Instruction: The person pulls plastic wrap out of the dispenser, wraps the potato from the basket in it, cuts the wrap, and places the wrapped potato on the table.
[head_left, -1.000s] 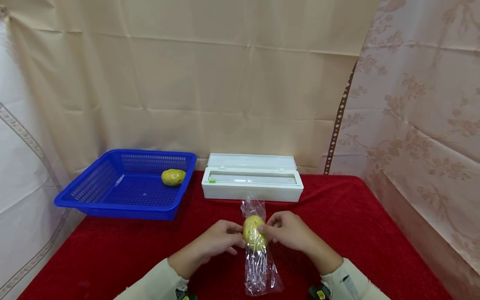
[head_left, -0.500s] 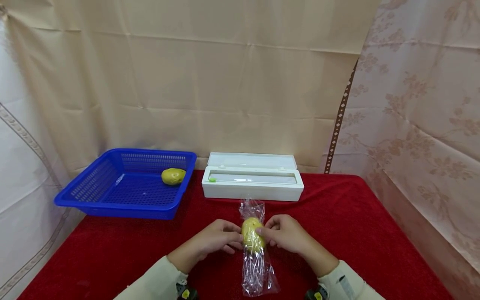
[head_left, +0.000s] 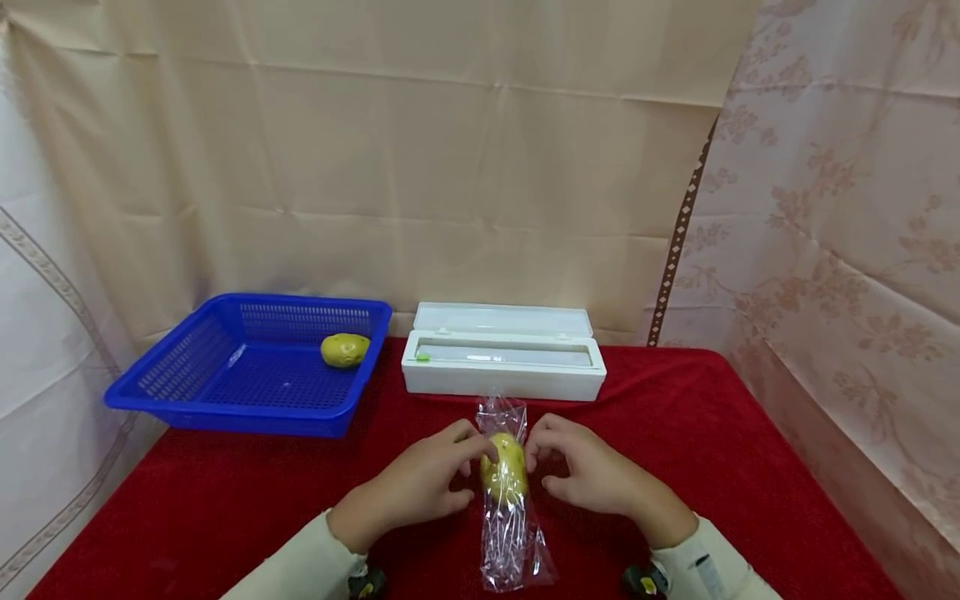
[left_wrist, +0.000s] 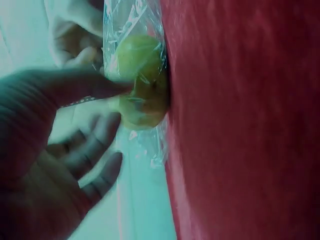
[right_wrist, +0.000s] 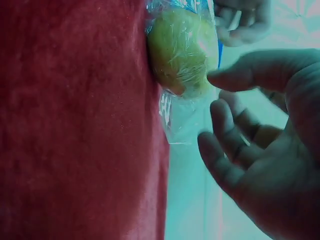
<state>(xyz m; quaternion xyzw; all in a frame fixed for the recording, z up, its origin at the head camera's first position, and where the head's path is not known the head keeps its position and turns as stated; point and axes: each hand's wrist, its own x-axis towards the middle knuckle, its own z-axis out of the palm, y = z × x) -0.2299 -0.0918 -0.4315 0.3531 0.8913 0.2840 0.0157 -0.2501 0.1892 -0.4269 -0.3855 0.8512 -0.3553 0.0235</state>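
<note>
A yellow potato [head_left: 505,471] lies on the red cloth in front of the person, wrapped in clear cling film [head_left: 504,550]. Loose ends of the film stretch toward and away from the body. At the potato's left side is the left hand [head_left: 423,477], fingers loosely bent, one digit overlapping the potato's edge; whether it touches is hard to tell. The right hand [head_left: 588,467] is close on the right, thumb and fingers spread apart. In the right wrist view, a gap shows between most of its fingers and the wrapped potato [right_wrist: 180,47]; nothing is gripped.
Behind the potato stands a white cling film box [head_left: 502,382], its lid [head_left: 502,318] raised and a green slider [head_left: 423,357] at its left end. A blue basket [head_left: 247,421] at the back left holds another potato [head_left: 343,350]. Curtains hang behind and on both sides.
The right thumb has come off the potato, and the right hand has spread beside it. The left hand has shifted up and over, bringing a digit onto the potato's left edge.
</note>
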